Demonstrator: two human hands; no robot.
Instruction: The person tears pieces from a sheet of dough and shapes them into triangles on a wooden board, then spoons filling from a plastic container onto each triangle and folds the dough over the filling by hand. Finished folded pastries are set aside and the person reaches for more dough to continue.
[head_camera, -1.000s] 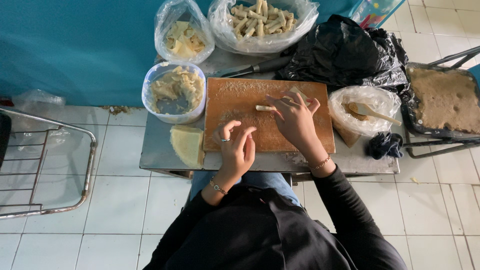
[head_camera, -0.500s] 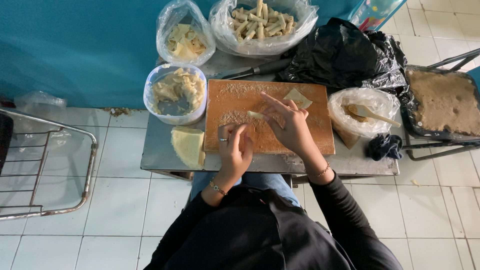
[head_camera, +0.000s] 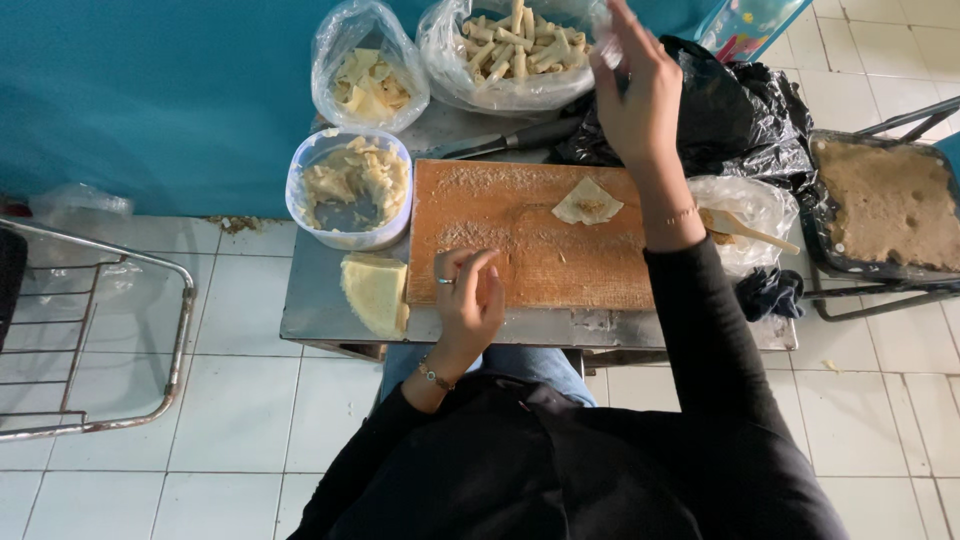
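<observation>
My right hand (head_camera: 636, 90) is stretched out over the far side of the table, beside the clear bag of rolled pastry sticks (head_camera: 510, 55), with its fingers apart and nothing visible in it. My left hand (head_camera: 468, 297) rests on the near edge of the wooden cutting board (head_camera: 530, 235), fingers loosely curled and holding nothing. A small folded wrapper with filling (head_camera: 587, 201) lies on the board's far right part. A stack of pale wrappers (head_camera: 376, 291) sits to the left of the board.
A clear tub of wrapper scraps (head_camera: 349, 188) and a bag of wrappers (head_camera: 367, 70) stand at the left. A black bag (head_camera: 735, 110), a bag with a wooden spoon (head_camera: 745, 230), a dark cloth (head_camera: 768, 293) and a tray of brown filling (head_camera: 888, 203) are on the right. A metal rack (head_camera: 90, 340) stands at far left.
My right hand lifted off the board and reached away to the bag of rolled sticks; the roll it held is no longer on the board. My left hand stayed at the board's near edge.
</observation>
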